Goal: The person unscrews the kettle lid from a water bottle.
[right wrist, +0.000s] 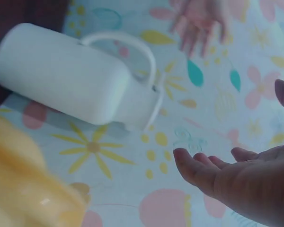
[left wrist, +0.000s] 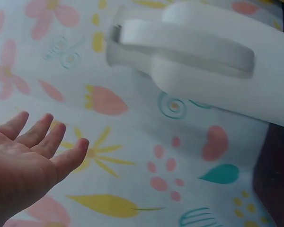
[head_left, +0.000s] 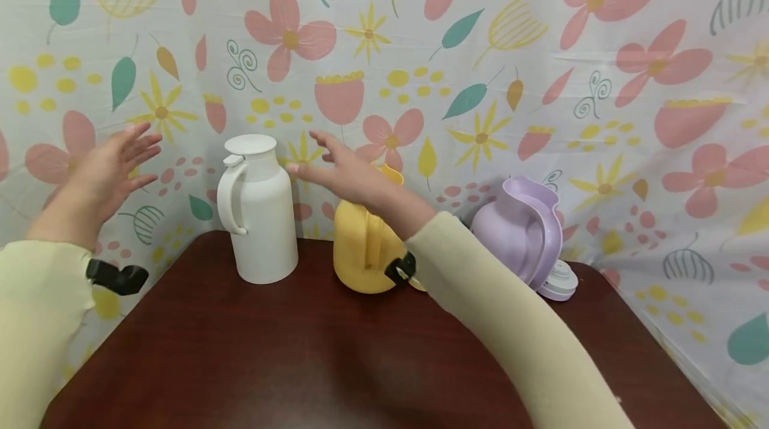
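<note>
Flanking white jug [head_left: 264,222] | hands [head_left: 117,172] [head_left: 354,177] loosely spread, empty | dark-red table [head_left: 270,355] | floral sheet [head_left: 529,75] behind

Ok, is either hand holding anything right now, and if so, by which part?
Nothing is held: the left hand and right hand are both apart from the white jug.

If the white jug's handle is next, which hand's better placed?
Left, I'd say: the handle of the white jug is on the left hand's side, and that hand is empty. The right hand, also empty, is on the jug's opposite side.
</note>
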Available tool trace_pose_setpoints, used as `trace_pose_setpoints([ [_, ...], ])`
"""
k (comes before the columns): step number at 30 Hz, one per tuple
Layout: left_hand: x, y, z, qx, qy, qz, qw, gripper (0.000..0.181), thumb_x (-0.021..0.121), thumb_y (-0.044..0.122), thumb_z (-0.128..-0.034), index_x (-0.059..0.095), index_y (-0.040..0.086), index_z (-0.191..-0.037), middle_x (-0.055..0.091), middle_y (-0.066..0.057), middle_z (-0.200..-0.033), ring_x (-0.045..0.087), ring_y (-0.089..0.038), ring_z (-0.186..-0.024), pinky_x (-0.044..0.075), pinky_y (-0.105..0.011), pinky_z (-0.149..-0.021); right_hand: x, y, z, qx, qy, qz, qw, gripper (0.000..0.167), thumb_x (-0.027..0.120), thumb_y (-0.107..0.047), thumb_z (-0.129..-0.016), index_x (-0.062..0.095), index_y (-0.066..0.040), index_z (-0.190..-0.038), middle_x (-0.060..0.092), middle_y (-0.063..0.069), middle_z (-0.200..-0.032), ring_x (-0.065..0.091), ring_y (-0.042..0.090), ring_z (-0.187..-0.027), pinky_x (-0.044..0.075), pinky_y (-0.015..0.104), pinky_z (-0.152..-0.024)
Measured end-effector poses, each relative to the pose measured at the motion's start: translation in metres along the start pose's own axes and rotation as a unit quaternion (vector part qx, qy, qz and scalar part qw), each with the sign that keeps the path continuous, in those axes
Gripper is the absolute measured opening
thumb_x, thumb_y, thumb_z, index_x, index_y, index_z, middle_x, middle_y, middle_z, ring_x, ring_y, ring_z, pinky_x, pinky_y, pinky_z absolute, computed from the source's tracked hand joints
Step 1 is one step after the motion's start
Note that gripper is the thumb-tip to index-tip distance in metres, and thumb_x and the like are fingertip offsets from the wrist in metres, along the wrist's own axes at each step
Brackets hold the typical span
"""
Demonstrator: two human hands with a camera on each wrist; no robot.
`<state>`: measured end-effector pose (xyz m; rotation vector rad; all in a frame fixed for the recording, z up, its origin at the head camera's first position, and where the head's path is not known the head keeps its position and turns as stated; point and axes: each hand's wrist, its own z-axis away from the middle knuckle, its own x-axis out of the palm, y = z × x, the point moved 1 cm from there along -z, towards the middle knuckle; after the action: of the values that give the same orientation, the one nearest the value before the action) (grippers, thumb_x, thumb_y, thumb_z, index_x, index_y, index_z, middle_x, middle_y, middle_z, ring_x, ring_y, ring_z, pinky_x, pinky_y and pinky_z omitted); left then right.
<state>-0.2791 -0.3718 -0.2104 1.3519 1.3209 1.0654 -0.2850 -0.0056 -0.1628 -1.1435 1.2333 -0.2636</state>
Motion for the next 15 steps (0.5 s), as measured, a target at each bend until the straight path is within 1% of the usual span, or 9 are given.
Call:
trace_pose_setpoints([
  [1, 0.002, -0.001, -0.003, -0.016, 0.011, -0.017, 0.9997, 0.066, 0.026, 0.051, -0.1101, -0.006, 0.03, -0.164, 0.001, 0.015, -0.173, -0.006, -0.005, -0.161, -0.001, -0.033, -0.133, -0.001, -0.003, -0.006, 0.003, 0.007, -0.007, 0.9999, 0.082, 0.062, -0.046, -0.099, 0.016, -0.027, -0.165, 0.018, -0.003, -0.173, 0.024, 0.022, -0.159, 0.031, 0.051, -0.126],
  [2, 0.005, -0.003, -0.006, -0.029, 0.02, -0.023, 0.9991, 0.068, 0.027, 0.053, -0.1094, -0.007, 0.031, -0.164, -0.003, 0.011, -0.173, -0.008, -0.006, -0.161, -0.006, -0.037, -0.132, -0.001, -0.006, -0.011, 0.006, 0.017, -0.014, 0.9997, 0.082, 0.062, -0.046, -0.099, 0.015, -0.028, -0.165, 0.017, -0.004, -0.173, 0.023, 0.022, -0.16, 0.03, 0.051, -0.126],
  [4, 0.011, -0.008, -0.011, -0.049, 0.036, -0.047, 0.997, 0.071, 0.027, 0.056, -0.1078, -0.007, 0.029, -0.164, -0.004, 0.009, -0.173, -0.008, -0.009, -0.162, -0.003, -0.042, -0.133, 0.001, -0.006, -0.024, 0.004, 0.046, -0.022, 0.9987, 0.08, 0.061, -0.044, -0.1, 0.016, -0.026, -0.165, 0.017, -0.003, -0.173, 0.023, 0.023, -0.16, 0.031, 0.05, -0.126],
  [6, 0.017, -0.014, -0.017, -0.065, 0.044, -0.073, 0.9942, 0.073, 0.025, 0.059, -0.1068, -0.007, 0.026, -0.164, -0.006, 0.005, -0.174, -0.007, -0.014, -0.162, 0.001, -0.045, -0.133, 0.007, -0.001, -0.036, -0.002, 0.083, -0.033, 0.996, 0.077, 0.061, -0.041, -0.101, 0.02, -0.024, -0.164, 0.021, -0.001, -0.172, 0.025, 0.024, -0.159, 0.033, 0.049, -0.125],
  [7, 0.02, -0.018, -0.02, -0.072, 0.046, -0.072, 0.9937, 0.074, 0.024, 0.059, -0.1067, -0.007, 0.025, -0.164, -0.007, 0.003, -0.174, -0.007, -0.016, -0.162, 0.001, -0.047, -0.133, 0.012, 0.003, -0.042, -0.005, 0.1, -0.035, 0.9943, 0.076, 0.061, -0.04, -0.102, 0.021, -0.022, -0.164, 0.023, 0.0, -0.172, 0.027, 0.024, -0.158, 0.034, 0.048, -0.125],
  [9, 0.025, -0.025, -0.026, -0.079, 0.042, -0.082, 0.9925, 0.074, 0.021, 0.057, -0.1074, -0.009, 0.02, -0.164, -0.007, -0.003, -0.174, -0.007, -0.021, -0.162, 0.002, -0.052, -0.132, 0.023, 0.013, -0.053, -0.001, 0.13, -0.04, 0.9907, 0.073, 0.06, -0.038, -0.102, 0.024, -0.022, -0.163, 0.028, 0.004, -0.17, 0.032, 0.026, -0.156, 0.037, 0.048, -0.123],
  [11, 0.029, -0.033, -0.031, -0.083, 0.034, -0.087, 0.9921, 0.073, 0.017, 0.055, -0.1083, -0.012, 0.016, -0.163, -0.009, -0.006, -0.173, -0.009, -0.024, -0.161, 0.0, -0.054, -0.131, 0.037, 0.024, -0.063, 0.004, 0.149, -0.054, 0.9873, 0.071, 0.061, -0.037, -0.103, 0.026, -0.021, -0.163, 0.031, 0.006, -0.168, 0.036, 0.027, -0.154, 0.039, 0.05, -0.121],
  [13, 0.032, -0.04, -0.035, -0.086, 0.025, -0.078, 0.9929, 0.072, 0.015, 0.053, -0.109, -0.013, 0.015, -0.163, -0.012, -0.006, -0.172, -0.013, -0.024, -0.161, -0.003, -0.054, -0.131, 0.05, 0.034, -0.071, 0.014, 0.156, -0.058, 0.9859, 0.07, 0.06, -0.036, -0.104, 0.027, -0.019, -0.163, 0.033, 0.009, -0.167, 0.038, 0.029, -0.153, 0.039, 0.05, -0.121],
  [15, 0.034, -0.048, -0.039, -0.088, 0.018, -0.069, 0.9936, 0.072, 0.015, 0.053, -0.1093, -0.013, 0.013, -0.162, -0.013, -0.006, -0.171, -0.016, -0.023, -0.16, -0.006, -0.053, -0.131, 0.063, 0.045, -0.076, 0.026, 0.155, -0.064, 0.9855, 0.069, 0.059, -0.035, -0.104, 0.027, -0.016, -0.162, 0.033, 0.01, -0.167, 0.036, 0.03, -0.154, 0.036, 0.05, -0.123],
])
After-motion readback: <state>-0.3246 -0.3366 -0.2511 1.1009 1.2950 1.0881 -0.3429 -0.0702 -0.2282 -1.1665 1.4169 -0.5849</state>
